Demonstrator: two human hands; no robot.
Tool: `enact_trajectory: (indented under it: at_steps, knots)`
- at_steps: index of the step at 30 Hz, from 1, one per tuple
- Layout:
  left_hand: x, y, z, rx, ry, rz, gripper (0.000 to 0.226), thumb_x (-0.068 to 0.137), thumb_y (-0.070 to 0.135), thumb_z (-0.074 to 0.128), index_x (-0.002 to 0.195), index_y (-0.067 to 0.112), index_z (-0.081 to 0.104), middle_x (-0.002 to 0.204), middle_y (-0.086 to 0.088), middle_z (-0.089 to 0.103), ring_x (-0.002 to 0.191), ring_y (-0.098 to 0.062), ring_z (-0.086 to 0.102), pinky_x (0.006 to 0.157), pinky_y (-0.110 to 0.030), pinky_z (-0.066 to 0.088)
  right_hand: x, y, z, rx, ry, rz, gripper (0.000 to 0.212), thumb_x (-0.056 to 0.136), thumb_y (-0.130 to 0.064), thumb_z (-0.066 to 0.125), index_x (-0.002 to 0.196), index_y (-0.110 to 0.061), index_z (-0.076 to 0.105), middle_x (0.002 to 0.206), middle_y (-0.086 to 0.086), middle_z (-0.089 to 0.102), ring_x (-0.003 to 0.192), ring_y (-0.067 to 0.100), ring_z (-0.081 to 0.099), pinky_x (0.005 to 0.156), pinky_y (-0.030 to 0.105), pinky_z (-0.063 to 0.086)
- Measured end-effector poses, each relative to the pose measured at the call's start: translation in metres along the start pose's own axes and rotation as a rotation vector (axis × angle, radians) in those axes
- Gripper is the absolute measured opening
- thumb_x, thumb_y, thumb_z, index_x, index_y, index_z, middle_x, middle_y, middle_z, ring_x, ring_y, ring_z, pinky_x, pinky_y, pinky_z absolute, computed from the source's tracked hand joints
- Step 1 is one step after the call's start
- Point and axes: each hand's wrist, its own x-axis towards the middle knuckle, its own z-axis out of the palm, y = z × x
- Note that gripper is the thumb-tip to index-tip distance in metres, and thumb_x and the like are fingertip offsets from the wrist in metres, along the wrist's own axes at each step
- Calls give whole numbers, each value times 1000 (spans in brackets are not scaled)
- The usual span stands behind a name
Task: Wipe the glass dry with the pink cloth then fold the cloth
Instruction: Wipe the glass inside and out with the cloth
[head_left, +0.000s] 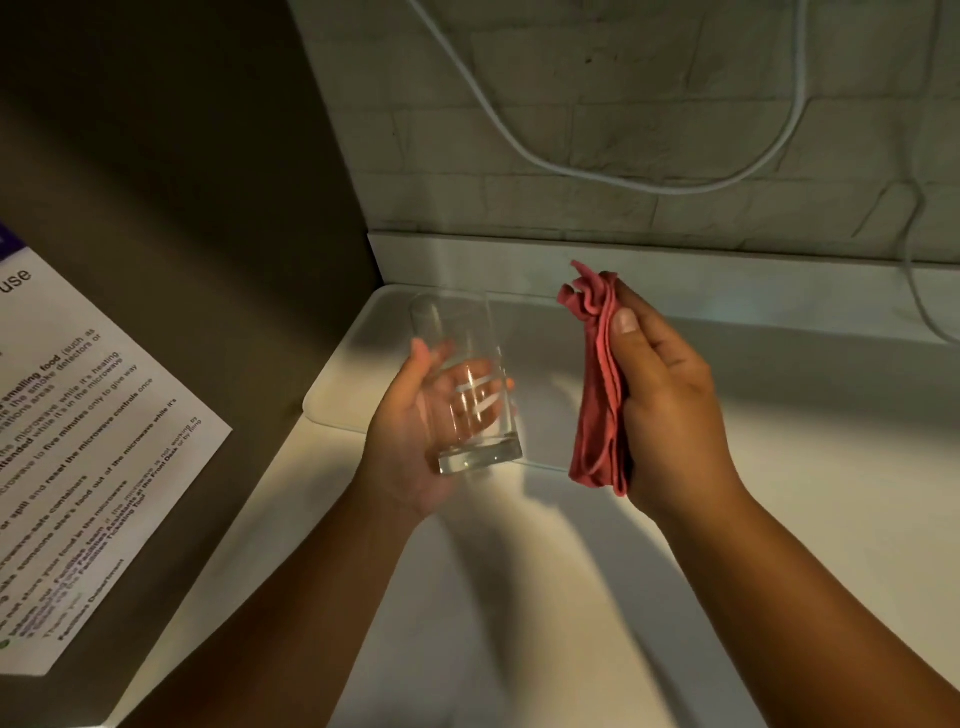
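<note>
Obs. 1: The person stands at a pale counter (545, 597), both forearms reaching out over it.

Obs. 2: Left hand (415, 431) holds the glass (462, 379). The palm faces up and cradles the lower half of the tumbler; the thumb lies along the glass's left side and the fingers curl round the far side, seen through the clear wall. The glass is tilted, thick base toward the person, open mouth pointing away toward the wall. It is lifted off the counter.

Obs. 3: Right hand (670, 405) grips the pink cloth (597, 389), to the right of the glass and not touching it. The cloth is bunched into a long bundle, pinched between the thumb on the near face and the fingers behind. One crumpled end sticks up above the fingertips; the other end hangs below the heel of the hand.

Obs. 4: Under and behind the glass lies a shallow white tray (337, 400) with rounded corners, on the counter against the low upstand.

Obs. 5: Behind the glass, a pale tiled wall (623, 130); a white cable (571, 171) loops across it and drops at the far right.

Obs. 6: Left of the glass, a dark panel (182, 208) carries a printed notice (78, 441) about microwave use; most lines too blurred to read.
</note>
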Motion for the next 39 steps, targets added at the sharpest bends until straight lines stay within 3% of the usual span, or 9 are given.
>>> enact_trajectory:
  at_steps: [5, 11, 14, 16, 19, 25, 30, 36, 39]
  knots:
    - [-4, -9, 1, -50, -1, -79, 58, 99, 62, 45, 128, 17, 65, 116, -23, 70, 91, -33, 67, 81, -42, 53, -12, 10, 4, -118, -88, -74, 35, 103, -28, 50, 137, -32, 57, 123, -27, 65, 118, -10, 55, 94, 7, 42]
    - [-5, -11, 16, 177, 4, -86, 84, 95, 74, 38, 143, 8, 57, 124, -22, 73, 121, -40, 68, 104, -52, 54, -37, 24, 20, -571, -194, -318, 36, 103, -39, 46, 138, -47, 48, 116, -17, 57, 103, -4, 56, 81, 8, 43]
    - [-8, -10, 13, 169, -39, -68, 70, 99, 71, 37, 126, 13, 64, 93, -5, 78, 86, -19, 78, 75, -33, 63, -47, 23, 30, -1027, -264, -525, 41, 100, -42, 41, 139, -33, 50, 98, -14, 50, 74, 1, 42, 60, 5, 28]
    - [-13, -25, 18, 262, -32, -38, 43, 107, 58, 34, 116, 32, 67, 113, 3, 76, 97, -14, 78, 83, -32, 64, -46, 18, 36, -1133, -267, -574, 41, 98, -37, 49, 138, -27, 53, 96, -7, 57, 73, 5, 45, 60, 5, 23]
    - [-18, -28, 26, 225, 7, -67, 42, 109, 28, 35, 131, 15, 68, 114, -5, 80, 105, -24, 77, 83, -36, 65, -32, 11, 42, -1155, -239, -620, 42, 100, -39, 51, 140, -25, 52, 102, 0, 62, 81, 14, 58, 60, 18, 39]
    - [-9, -15, 30, 192, 15, -16, 68, 91, 71, 43, 133, 23, 67, 129, -24, 72, 120, -42, 68, 107, -63, 49, 11, 19, 34, -904, -58, -374, 48, 102, -45, 35, 150, -39, 36, 122, 0, 53, 79, -2, 52, 58, 8, 38]
    - [0, -7, 26, 151, 70, 20, 73, 91, 74, 45, 138, 21, 62, 132, -28, 68, 115, -44, 72, 91, -58, 59, -12, 38, 25, -559, -101, -236, 39, 105, -43, 36, 143, -52, 38, 119, -15, 52, 94, -10, 58, 75, 11, 48]
    - [-6, -14, 24, 134, -51, -63, 53, 85, 66, 62, 88, 19, 85, 80, -4, 76, 79, -15, 77, 70, -28, 61, -30, 32, 36, -1010, -224, -569, 51, 101, -53, 26, 149, -39, 35, 100, -5, 52, 73, 4, 45, 55, 15, 36]
    - [-8, -16, 26, 224, 7, -48, 59, 85, 69, 60, 112, 21, 80, 93, -7, 76, 92, -24, 73, 83, -34, 54, -2, 23, 39, -958, -171, -517, 53, 100, -56, 24, 149, -40, 35, 109, -7, 51, 79, 7, 53, 59, 17, 45]
